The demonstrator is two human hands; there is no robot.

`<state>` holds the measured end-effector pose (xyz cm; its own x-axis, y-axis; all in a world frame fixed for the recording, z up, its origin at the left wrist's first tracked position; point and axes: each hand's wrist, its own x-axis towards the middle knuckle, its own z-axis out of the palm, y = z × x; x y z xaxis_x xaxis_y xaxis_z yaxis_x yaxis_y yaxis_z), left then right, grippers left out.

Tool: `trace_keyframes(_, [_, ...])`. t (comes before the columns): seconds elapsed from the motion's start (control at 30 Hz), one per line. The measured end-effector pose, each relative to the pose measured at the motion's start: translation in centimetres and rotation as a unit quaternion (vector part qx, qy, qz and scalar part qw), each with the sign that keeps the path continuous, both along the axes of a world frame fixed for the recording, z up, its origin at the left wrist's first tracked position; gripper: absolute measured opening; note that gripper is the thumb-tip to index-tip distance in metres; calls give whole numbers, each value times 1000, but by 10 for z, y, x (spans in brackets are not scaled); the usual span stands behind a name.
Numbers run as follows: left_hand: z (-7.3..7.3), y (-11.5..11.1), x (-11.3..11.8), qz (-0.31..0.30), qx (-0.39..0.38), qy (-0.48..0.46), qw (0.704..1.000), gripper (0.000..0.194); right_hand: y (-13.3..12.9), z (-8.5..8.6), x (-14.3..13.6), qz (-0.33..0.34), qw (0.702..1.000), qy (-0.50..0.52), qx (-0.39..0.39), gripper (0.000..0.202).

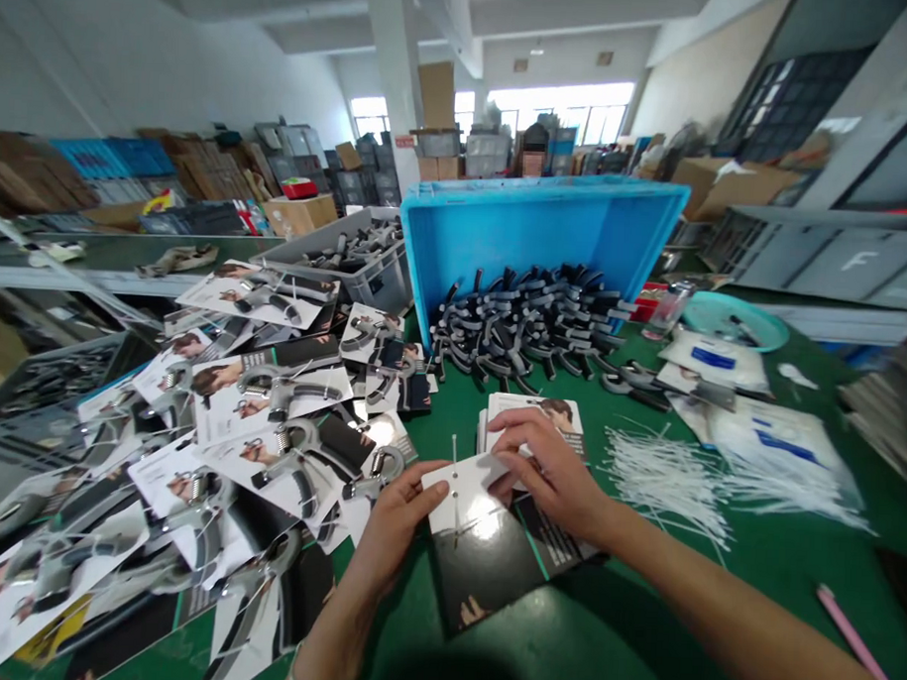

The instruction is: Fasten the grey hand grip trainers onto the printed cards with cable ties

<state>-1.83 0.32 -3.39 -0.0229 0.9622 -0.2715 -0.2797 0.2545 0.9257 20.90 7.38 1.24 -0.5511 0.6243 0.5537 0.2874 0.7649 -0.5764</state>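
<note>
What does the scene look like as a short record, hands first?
Left hand: fingers holding glossy white-and-black printed card
Right hand: fingers at card's upper right; grip unclear
Ahead: blue plastic bin, open toward viewer, grey-and-black metal-sprung hand grips spilling out
Left side: more such grips on printed cards
Right side: loose thin white plastic ties

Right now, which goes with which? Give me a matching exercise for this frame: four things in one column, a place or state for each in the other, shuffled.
1. Pink pen-like stick
2. Thin white strips
3. Blue crate
4. Left hand

A. Holds a heap of grey-and-black handles
B. Thumb on top of a glossy card
C. Lies near the bottom right corner of the view
D. Loose pile beyond the right forearm

Pairs: 1-C, 2-D, 3-A, 4-B
</note>
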Motion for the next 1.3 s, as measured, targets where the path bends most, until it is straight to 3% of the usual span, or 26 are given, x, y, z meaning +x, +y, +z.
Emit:
trace_keyframes(0.07, [8, -8, 4, 80, 10, -2, 997, 57, 19, -8, 34, -127, 992, 14, -8, 17])
trace_keyframes(0.13, [14, -17, 11, 111, 10, 12, 994, 63, 48, -28, 74, -268, 961, -54, -46, 25])
trace_keyframes(0.23, [16, -25, 25, 11, -10, 91, 996, 65, 97, -65, 131, -350, 923, -131, -89, 23])
trace_keyframes(0.3, [13, -27, 36, -59, -17, 177, 982, 60, 123, -84, 159, -402, 894, -171, -100, 22])
trace_keyframes(0.43, [8, -28, 55, -82, 10, 304, 949, 50, 148, -104, 188, -494, 832, -223, -116, 27])
trace_keyframes(0.5, [8, -29, 61, -97, 2, 334, 938, 51, 155, -108, 195, -506, 820, -235, -128, 27])
trace_keyframes(0.63, [9, -30, 62, -135, -12, 344, 929, 58, 170, -95, 211, -460, 841, -235, -161, 18])
trace_keyframes(0.7, [10, -31, 54, -142, -10, 318, 937, 61, 174, -76, 222, -418, 863, -217, -186, 19])
trace_keyframes(0.77, [12, -31, 41, -111, -11, 289, 951, 63, 168, -53, 232, -373, 886, -179, -209, 27])
trace_keyframes(0.87, [19, -27, 22, 13, 17, 287, 958, 57, 126, -17, 224, -290, 919, -95, -251, 42])
trace_keyframes(0.93, [27, -18, 17, 60, 58, 295, 952, 48, 82, 3, 197, -217, 932, -15, -291, 50])
trace_keyframes(1.0, [37, -2, 21, 45, 113, 308, 944, 42, 35, 16, 155, -108, 879, 197, -420, 41])
trace_keyframes(1.07, [44, 16, 30, -1, 192, 342, 920, 42, -1, 24, 109, -11, 806, 284, -519, 35])
trace_keyframes(1.13, [46, 34, 38, -46, 251, 371, 893, 49, -21, 25, 70, 54, 749, 319, -578, 34])
trace_keyframes(1.2, [42, 46, 39, -72, 262, 362, 892, 55, -26, 22, 47, 82, 718, 336, -604, 33])
trace_keyframes(1.3, [29, 51, 29, -69, 254, 346, 901, 38, -21, 15, 38, 78, 713, 305, -627, 32])
